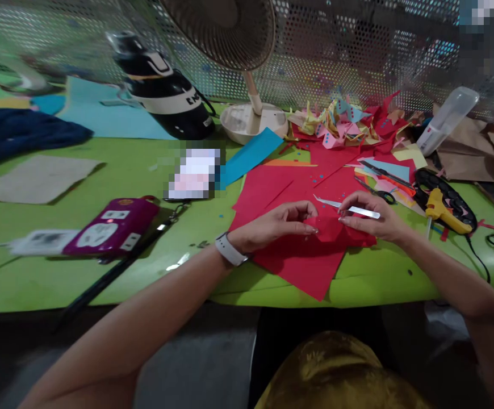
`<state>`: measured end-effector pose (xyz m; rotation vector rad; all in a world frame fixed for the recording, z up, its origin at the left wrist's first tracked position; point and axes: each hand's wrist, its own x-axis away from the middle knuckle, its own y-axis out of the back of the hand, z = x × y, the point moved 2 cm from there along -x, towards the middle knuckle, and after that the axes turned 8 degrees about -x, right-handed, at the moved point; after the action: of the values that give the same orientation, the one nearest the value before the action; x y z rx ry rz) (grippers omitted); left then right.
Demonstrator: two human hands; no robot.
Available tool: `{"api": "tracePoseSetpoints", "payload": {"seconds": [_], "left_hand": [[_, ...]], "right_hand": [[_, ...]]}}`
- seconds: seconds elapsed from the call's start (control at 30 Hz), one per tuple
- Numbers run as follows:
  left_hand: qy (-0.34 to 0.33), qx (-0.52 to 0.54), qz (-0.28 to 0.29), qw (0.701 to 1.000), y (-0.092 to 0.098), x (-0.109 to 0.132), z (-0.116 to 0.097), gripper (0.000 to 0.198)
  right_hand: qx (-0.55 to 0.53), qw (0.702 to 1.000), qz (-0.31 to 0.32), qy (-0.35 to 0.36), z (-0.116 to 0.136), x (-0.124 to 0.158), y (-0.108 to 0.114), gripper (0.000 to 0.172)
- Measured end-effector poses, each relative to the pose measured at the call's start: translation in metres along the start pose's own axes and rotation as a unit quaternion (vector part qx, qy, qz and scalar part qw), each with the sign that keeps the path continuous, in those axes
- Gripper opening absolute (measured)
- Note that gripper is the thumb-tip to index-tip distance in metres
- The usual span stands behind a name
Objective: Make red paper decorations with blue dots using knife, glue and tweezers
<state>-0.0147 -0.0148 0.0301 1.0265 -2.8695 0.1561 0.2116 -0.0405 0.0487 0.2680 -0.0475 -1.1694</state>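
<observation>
My left hand (272,228), with a white watch band (230,250) at the wrist, pinches the left side of a small red paper piece (329,227). Opposite it, my right hand (377,220) has its fingers closed around silver tweezers (361,212), whose bent tips point left over the paper. The thumb and fingertips of that hand also meet the red piece's right edge. Larger red paper sheets (310,272) lie beneath both hands, overlapping and reaching the table's front edge. Where the held piece ends against the red sheets is hard to make out.
Right of my hands lie a yellow glue gun (447,211), scissors (385,196) and a cutter (385,171). Folded paper shapes (336,122) pile up behind. A fan (253,116), black bottle (168,94), phone (193,173) and purple power box (113,227) stand or lie leftward.
</observation>
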Motion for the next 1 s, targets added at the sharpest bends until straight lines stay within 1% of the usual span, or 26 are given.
{"api": "tracePoseSetpoints", "payload": {"seconds": [0.07, 0.1, 0.17, 0.27, 0.3, 0.33, 0.4, 0.5, 0.67, 0.77, 0.83, 0.9, 1.0], "left_hand": [[0.01, 0.023, 0.019, 1.0, -0.001, 0.002, 0.001, 0.024], [0.013, 0.034, 0.032, 0.999, -0.002, 0.003, 0.002, 0.024], [0.018, 0.045, 0.062, 0.997, -0.003, 0.005, 0.003, 0.025], [0.03, 0.026, 0.114, 0.993, -0.006, 0.007, 0.005, 0.027], [0.034, 0.016, 0.132, 0.99, -0.008, 0.007, 0.006, 0.027], [0.038, 0.008, 0.15, 0.988, -0.01, 0.007, 0.008, 0.027], [0.039, -0.004, 0.176, 0.984, -0.014, 0.006, 0.011, 0.028], [0.034, -0.027, 0.187, 0.981, -0.019, 0.005, 0.015, 0.028], [-0.006, -0.078, 0.164, 0.983, -0.026, 0.006, 0.013, 0.027], [-0.032, -0.102, 0.141, 0.984, -0.026, 0.006, 0.009, 0.028], [-0.044, -0.12, 0.126, 0.984, -0.025, 0.005, 0.008, 0.026], [-0.047, -0.135, 0.117, 0.983, -0.024, 0.004, 0.007, 0.025], [-0.035, -0.129, 0.111, 0.985, -0.022, 0.003, 0.009, 0.024]], "right_hand": [[-0.008, 1.0, -0.017, 0.006, 0.001, 0.001, 0.001, 0.025], [-0.016, 0.999, -0.036, 0.014, 0.002, 0.001, 0.002, 0.028], [-0.036, 0.994, -0.099, 0.04, 0.002, 0.001, 0.009, 0.034], [-0.041, 0.973, -0.217, 0.072, -0.003, -0.001, 0.023, 0.041], [-0.033, 0.966, -0.245, 0.074, -0.006, -0.001, 0.027, 0.042], [-0.02, 0.963, -0.26, 0.072, -0.009, -0.002, 0.03, 0.042], [0.02, 0.965, -0.256, 0.059, -0.014, -0.003, 0.032, 0.043], [0.099, 0.97, -0.219, 0.047, -0.015, -0.002, 0.03, 0.038], [0.209, 0.954, -0.196, 0.086, -0.002, 0.003, 0.029, 0.031], [0.255, 0.95, -0.163, 0.072, 0.001, 0.003, 0.035, 0.031], [0.27, 0.954, -0.126, 0.043, -0.002, 0.001, 0.039, 0.031], [0.268, 0.958, -0.104, 0.017, -0.005, 0.0, 0.041, 0.031], [0.232, 0.967, -0.11, 0.008, -0.01, -0.003, 0.039, 0.035]]}}
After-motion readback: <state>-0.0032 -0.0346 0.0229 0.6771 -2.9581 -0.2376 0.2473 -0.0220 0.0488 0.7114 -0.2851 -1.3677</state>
